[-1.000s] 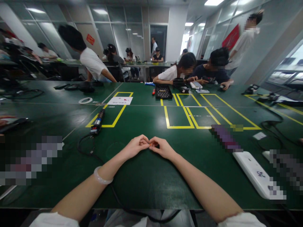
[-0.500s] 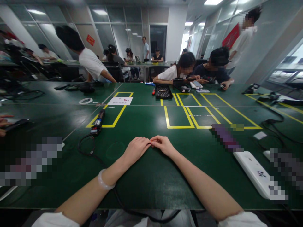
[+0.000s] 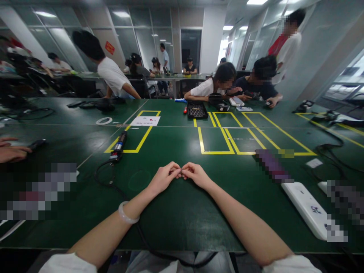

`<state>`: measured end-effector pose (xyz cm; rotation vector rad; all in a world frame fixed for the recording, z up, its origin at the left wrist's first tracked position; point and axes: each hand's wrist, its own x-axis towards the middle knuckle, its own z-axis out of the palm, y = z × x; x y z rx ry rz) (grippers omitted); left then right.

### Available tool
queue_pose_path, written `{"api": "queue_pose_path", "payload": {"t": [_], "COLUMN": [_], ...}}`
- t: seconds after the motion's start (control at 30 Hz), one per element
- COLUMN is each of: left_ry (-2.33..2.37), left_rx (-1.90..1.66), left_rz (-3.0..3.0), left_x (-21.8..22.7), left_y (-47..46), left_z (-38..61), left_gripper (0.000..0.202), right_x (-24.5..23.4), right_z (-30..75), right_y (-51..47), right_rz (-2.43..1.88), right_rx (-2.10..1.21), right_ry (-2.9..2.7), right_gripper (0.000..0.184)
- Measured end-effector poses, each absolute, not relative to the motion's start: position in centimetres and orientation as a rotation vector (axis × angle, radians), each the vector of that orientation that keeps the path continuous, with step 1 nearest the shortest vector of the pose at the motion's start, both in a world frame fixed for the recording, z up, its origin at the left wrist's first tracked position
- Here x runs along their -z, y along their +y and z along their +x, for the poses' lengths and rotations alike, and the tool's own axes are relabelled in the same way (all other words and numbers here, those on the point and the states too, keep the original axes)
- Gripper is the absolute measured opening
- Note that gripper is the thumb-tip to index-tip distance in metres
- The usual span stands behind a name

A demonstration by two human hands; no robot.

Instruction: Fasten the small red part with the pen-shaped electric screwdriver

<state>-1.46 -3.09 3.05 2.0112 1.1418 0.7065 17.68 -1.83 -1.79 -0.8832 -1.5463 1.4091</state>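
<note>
My left hand [image 3: 163, 177] and my right hand [image 3: 195, 174] rest on the green table [image 3: 176, 208] with their fingertips meeting in the middle. Both hands have the fingers curled into a pinch, and whatever lies between the fingertips is too small to make out. A pale bangle [image 3: 127, 214] sits on my left wrist. An electric screwdriver [image 3: 118, 146] with a black cable lies to the far left of my hands, at the edge of a yellow taped rectangle.
A white power strip [image 3: 307, 207] lies at the right. A black parts tray [image 3: 196, 110] stands further back at the centre. Yellow tape outlines mark the table. Two people sit across at the far right, and another person's hand [image 3: 13, 151] shows at the left edge.
My fingertips have gone from flatter and overlapping to a tighter pinch against each other. The small orange piece seen a second ago no longer shows. The hand at the left edge came further in.
</note>
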Motion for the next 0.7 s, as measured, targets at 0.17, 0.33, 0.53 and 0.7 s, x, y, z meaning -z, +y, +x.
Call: {"api": "queue_pose_path", "payload": {"t": [0.17, 0.33, 0.53, 0.7], "left_ry": [1.183, 1.155, 1.27, 2.031], "left_rx": [-0.672, -0.686, -0.639, -0.631], "left_rz": [2.209, 2.145, 2.272, 2.37], "left_x": [-2.8, -2.9, -3.4, -3.4], "left_y": [-3.1, -3.2, -1.4, 3.1], "left_z": [-1.3, -1.3, -3.0, -10.3], "left_gripper": [0.024, 0.024, 0.037, 0.05], "right_x": [1.4, 1.7, 1.9, 1.3], "right_z": [17.8, 17.6, 17.8, 18.0], "right_y": [-1.9, -2.0, -1.9, -2.1], "right_rz": [-0.89, -0.837, -0.882, -0.964], "right_rx": [-1.448, -1.428, -1.355, -1.245], "right_ry": [-1.527, -1.506, -1.57, -1.651], "right_gripper": [0.035, 0.038, 0.032, 0.026]}}
